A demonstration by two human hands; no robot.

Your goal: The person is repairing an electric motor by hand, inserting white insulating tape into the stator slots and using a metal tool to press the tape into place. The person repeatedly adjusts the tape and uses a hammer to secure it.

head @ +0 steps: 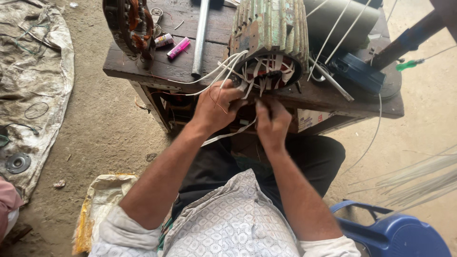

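**Dressing the Lead Sleeves at the Stator Mouth**

The finned motor stator [270,35] lies on its side on the wooden bench [157,66], upper centre of the frame, open end toward us. White insulating sleeves [223,69] spill from the bore over the copper winding [271,71].

Our left hand [216,107] is curled at the lower left rim, fingers closed around a bundle of sleeves. Our right hand [272,121], just below the opening, is pinched on a thin strand; what exactly it pinches is too blurred to tell.

We judge that good practice here means a steady left grip, one lead worked at a time, and no sharp bends near the slot edges, where enamel could scrape.

A pink lighter [178,47] lies upper left.
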